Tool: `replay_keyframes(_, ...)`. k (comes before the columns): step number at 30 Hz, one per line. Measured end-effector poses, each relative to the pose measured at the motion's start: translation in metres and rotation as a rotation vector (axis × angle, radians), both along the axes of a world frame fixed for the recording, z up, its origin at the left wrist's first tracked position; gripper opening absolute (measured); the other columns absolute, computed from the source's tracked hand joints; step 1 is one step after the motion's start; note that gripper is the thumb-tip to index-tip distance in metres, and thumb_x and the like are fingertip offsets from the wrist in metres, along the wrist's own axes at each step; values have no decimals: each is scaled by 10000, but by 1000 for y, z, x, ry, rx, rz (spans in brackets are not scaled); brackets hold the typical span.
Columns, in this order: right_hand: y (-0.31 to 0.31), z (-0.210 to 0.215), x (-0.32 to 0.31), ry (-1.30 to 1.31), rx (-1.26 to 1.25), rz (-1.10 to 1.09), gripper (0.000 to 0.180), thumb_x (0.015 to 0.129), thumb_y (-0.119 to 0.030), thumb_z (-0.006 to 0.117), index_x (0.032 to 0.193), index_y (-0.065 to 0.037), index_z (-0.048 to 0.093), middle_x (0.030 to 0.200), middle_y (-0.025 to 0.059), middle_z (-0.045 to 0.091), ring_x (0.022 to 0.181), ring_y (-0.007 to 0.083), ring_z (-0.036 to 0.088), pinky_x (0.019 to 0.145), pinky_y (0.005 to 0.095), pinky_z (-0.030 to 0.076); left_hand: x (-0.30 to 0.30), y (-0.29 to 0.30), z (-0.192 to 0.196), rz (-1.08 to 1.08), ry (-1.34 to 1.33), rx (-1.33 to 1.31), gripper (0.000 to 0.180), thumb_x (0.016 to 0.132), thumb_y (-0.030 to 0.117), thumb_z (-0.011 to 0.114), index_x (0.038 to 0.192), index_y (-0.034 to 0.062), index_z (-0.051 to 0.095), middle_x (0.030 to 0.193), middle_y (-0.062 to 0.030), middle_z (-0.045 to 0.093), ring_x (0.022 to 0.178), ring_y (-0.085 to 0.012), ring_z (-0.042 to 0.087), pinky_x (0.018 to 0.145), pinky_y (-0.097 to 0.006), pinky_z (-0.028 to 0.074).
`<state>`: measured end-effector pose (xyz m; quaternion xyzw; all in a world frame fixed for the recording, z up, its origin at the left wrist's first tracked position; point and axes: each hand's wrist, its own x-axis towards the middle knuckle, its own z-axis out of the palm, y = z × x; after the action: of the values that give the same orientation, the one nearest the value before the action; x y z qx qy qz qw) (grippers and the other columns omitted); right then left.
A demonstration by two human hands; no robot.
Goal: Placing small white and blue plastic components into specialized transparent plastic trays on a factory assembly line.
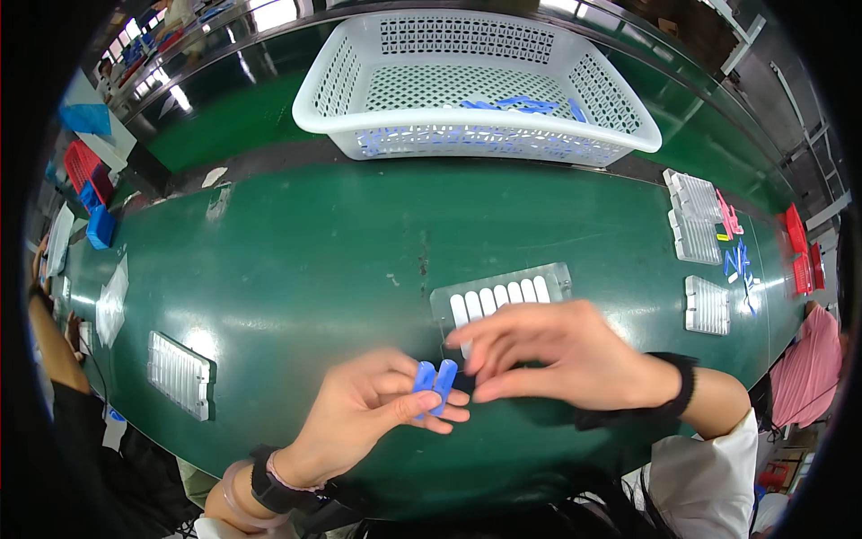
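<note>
Two slim blue plastic pieces with rounded ends [435,388] are pinched side by side between the thumb and fingers of my left hand [373,400]. My right hand [561,355] hovers just to the right of them, fingers curved and the thumb apart, with nothing visible in its grasp. Beneath and beyond my right hand lies a clear tray [558,280] bearing a row of several white oblong pieces [501,298]. The near part of this tray is hidden by my hand.
A white perforated basket [485,135] with blue pieces stands at the far side of the green table [296,242]. Slotted trays lie at left [180,375] and right [696,220]. Loose blue pieces [741,265] are at far right. Other people sit at both sides.
</note>
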<state>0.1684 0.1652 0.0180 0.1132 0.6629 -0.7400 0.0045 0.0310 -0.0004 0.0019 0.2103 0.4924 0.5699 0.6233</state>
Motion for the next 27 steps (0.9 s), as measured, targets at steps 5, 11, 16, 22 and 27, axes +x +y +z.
replay_keyframes(5,2,6,-10,-21,-200,-17,101,753,61,597,842,61,548,877,133,600,768,154,603,687,245,503,-2,2,6,-49,-57,-43,327,851,14,481,1149,-61,371,981,-230,572,884,-301,597,745,-373,526)
replay_keyframes(11,76,19,-4,-283,287,-217,149,705,-8,664,803,56,571,700,77,603,641,106,583,605,214,478,1,4,11,-34,5,-108,388,868,29,441,1237,-7,326,1017,-233,552,804,-324,616,655,-348,542)
replay_keyframes(16,90,-1,7,-302,802,-54,288,643,-174,736,844,-7,612,735,15,533,638,90,457,560,215,390,4,7,6,-83,-78,-90,346,904,97,383,1229,-9,335,1087,-235,509,899,-328,587,708,-364,518)
replay_keyframes(22,68,5,36,-91,925,118,757,603,-148,750,1241,-63,349,1067,85,466,926,244,445,851,317,393,1,5,4,-41,-32,-38,364,880,35,411,1230,-11,321,1092,-223,511,937,-330,569,768,-384,501)
replay_keyframes(27,57,4,13,-99,989,81,862,575,-128,762,1292,-76,286,1127,68,482,947,244,427,838,323,397,-4,0,2,-103,-57,7,291,877,19,423,1162,-32,401,1073,-196,532,968,-298,559,803,-374,496)
